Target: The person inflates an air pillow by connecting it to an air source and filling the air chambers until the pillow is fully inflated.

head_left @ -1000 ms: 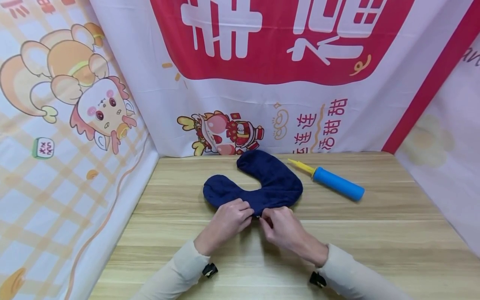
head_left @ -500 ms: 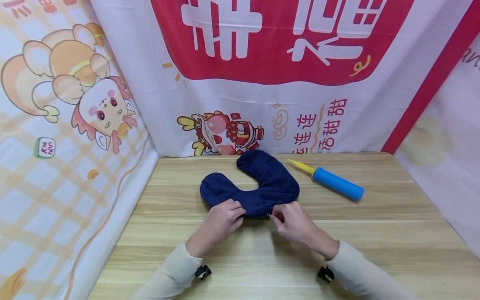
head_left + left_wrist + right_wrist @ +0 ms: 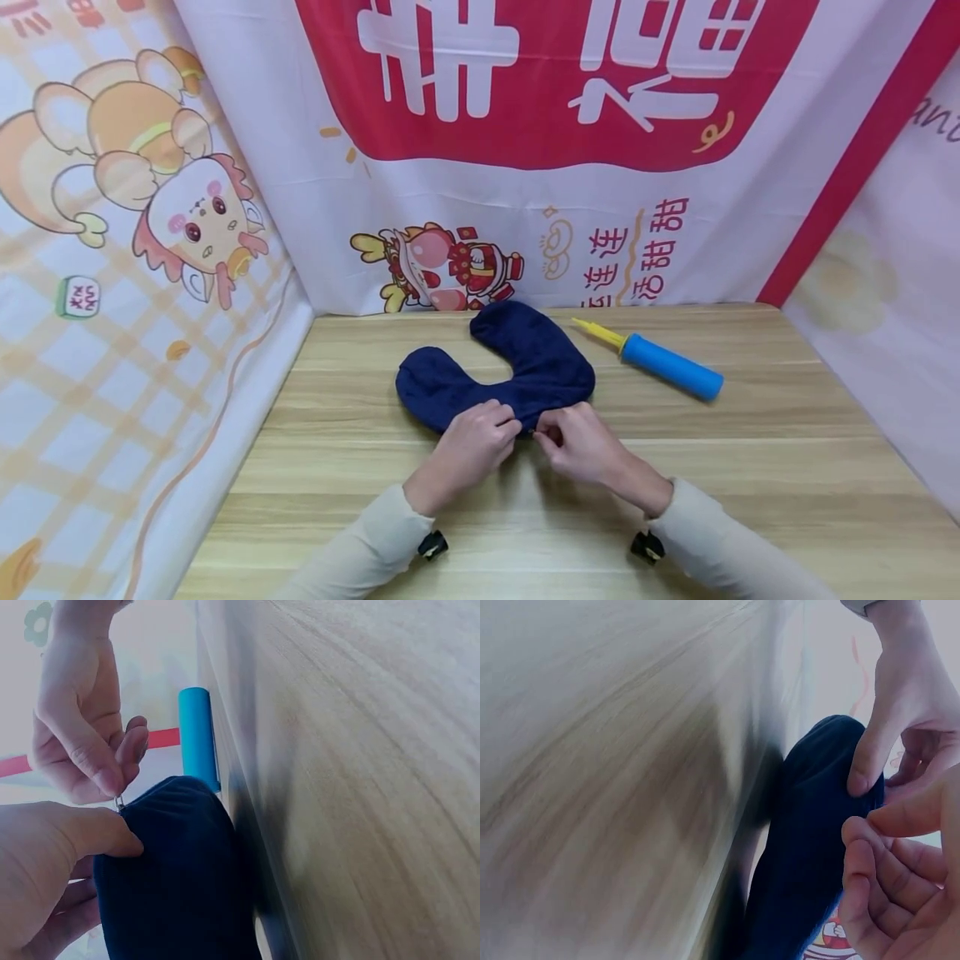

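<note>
Right hand [image 3: 581, 442]: thumb and fingers pinched a small metal zip tab [image 3: 118, 802] at the near edge of a pillow [image 3: 528, 390]. Left hand [image 3: 474, 443]: thumb on the cover just left of the tab, fingers behind, gripping that edge. Pillow dark blue, U-shaped, lying mid-desk [image 3: 765, 450], its opening toward the left and far side, its farther end at the desk's far edge.

Cover creased close to the pinch; judged the main risk, as a fold caught in the zip could jam it. Tab tiny, little to hold: a skewed tug might slip it from the fingers. Were the left grip to loosen, the soft edge would probably drag along and bunch.

Right of the pillow, apart: blue pump [image 3: 671, 367], yellow nozzle [image 3: 600, 332] toward the far left. Round barrel; a knock from a swinging pillow might roll it.
</note>
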A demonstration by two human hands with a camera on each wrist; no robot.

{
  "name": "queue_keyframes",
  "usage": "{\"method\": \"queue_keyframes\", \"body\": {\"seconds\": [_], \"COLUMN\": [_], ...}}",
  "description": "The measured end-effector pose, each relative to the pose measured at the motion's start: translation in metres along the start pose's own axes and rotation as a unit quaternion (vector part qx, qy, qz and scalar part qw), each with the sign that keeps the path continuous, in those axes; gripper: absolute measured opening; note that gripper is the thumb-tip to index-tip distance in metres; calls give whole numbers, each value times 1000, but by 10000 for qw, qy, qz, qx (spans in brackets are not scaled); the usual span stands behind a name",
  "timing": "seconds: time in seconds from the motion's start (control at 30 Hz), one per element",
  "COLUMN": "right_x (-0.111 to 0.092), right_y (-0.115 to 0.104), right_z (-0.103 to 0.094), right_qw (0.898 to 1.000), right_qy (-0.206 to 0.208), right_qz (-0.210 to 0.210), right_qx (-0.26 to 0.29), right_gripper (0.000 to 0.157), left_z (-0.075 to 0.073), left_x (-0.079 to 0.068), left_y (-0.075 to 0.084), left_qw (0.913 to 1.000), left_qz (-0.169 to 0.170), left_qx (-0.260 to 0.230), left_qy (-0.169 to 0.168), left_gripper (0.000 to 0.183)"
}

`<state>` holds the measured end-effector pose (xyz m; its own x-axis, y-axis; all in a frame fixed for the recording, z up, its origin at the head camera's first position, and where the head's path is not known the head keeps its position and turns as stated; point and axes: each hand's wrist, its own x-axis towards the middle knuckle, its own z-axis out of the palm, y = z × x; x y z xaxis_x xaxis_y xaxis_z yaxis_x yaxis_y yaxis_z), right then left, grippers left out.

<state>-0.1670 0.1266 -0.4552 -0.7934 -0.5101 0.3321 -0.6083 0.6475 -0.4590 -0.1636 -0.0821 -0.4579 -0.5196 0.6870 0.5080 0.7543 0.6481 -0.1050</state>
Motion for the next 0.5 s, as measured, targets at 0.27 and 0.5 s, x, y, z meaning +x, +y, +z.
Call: {"method": "queue_keyframes", "body": {"seconds": [0.27, 0.5], "right_x": [-4, -5], "right_y": [9, 30], "right_z": [-6, -7], "right_qw": [9988, 9989], "right_qy": [-216, -435], "right_qz": [-343, 177], "right_qx": [-278, -90], "right_gripper": [17, 13], "left_z": [-1, -7], "left_x": [-9, -21], "left_y": [-1, -10], "left_qw": [9997, 9993], "left_qz": [144, -130], "left_qx": [-78, -202], "left_qy": [203, 302], "left_gripper": [6, 5]}}
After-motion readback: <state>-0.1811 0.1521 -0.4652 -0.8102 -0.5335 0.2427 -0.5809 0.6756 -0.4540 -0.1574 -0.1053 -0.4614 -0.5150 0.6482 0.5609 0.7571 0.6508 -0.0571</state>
